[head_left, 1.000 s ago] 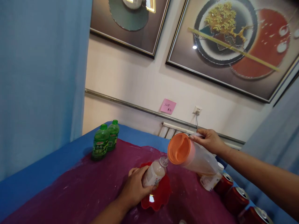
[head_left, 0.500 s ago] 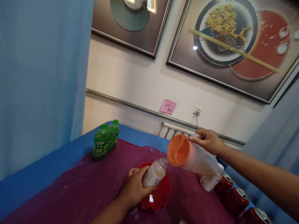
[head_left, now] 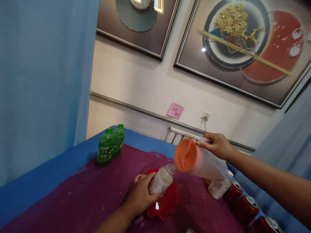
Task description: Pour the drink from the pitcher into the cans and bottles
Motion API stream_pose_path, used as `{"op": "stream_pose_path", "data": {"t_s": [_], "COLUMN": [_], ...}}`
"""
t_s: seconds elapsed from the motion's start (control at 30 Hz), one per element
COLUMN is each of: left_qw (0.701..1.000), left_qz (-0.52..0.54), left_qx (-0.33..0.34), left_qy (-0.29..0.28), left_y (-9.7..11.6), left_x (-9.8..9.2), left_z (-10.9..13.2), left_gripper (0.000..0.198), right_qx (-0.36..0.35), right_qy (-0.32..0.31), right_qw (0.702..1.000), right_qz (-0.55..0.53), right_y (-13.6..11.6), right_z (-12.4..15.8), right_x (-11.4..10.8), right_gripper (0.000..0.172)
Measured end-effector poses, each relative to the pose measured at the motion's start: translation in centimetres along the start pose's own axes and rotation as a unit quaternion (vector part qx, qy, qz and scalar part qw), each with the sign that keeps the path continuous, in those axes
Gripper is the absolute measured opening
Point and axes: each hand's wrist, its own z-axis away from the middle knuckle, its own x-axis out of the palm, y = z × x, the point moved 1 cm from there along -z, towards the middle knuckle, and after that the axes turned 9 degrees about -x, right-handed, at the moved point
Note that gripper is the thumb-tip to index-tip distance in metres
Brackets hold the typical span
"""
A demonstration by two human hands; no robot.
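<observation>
My left hand point(head_left: 141, 194) is wrapped round a small clear bottle point(head_left: 161, 178) of pale milky drink, tilted with its open neck up and to the right, over a red scalloped dish point(head_left: 167, 202). My right hand point(head_left: 217, 145) grips the handle of a clear jug point(head_left: 204, 163) with an orange lid point(head_left: 186, 154). The jug is tipped to the left, its spout right at the bottle's mouth, with pale brownish liquid inside.
Two green bottles point(head_left: 109, 147) stand at the far left of the purple cloth point(head_left: 97, 194) on a blue-covered table. Another small bottle point(head_left: 218, 187) and several red cans point(head_left: 245, 207) lie at the right. Blue curtains hang on both sides; framed pictures are on the wall.
The jug has tipped a little further and shifted slightly; the bottle and my left hand have stayed in place.
</observation>
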Motion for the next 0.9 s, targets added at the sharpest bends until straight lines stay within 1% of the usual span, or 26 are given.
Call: {"op": "stream_pose_path", "data": {"t_s": [0.17,0.4,0.57,0.9], "left_qw": [1.0,1.0,1.0,1.0], "left_qz": [0.002,0.001,-0.001,0.002], "left_qx": [-0.007,-0.001,-0.003,-0.008], "left_qy": [0.0,-0.003,-0.009,-0.011], "left_y": [0.0,-0.35,-0.16,-0.39], "left_x": [-0.04,0.19,0.05,0.21], "left_z": [0.01,-0.06,-0.05,-0.09], "left_gripper": [0.069,0.071,0.072,0.071], "right_qx": [-0.009,-0.003,-0.001,-0.008], "right_qy": [0.007,0.006,0.009,0.014], "right_qw": [1.0,1.0,1.0,1.0], "right_qz": [0.014,0.015,0.021,0.026], "right_y": [0.05,-0.01,0.23,0.38], "right_z": [-0.19,-0.22,-0.13,-0.12], "right_x": [-0.14,-0.32,-0.58,-0.65], "right_gripper": [0.067,0.067,0.067,0.067]}}
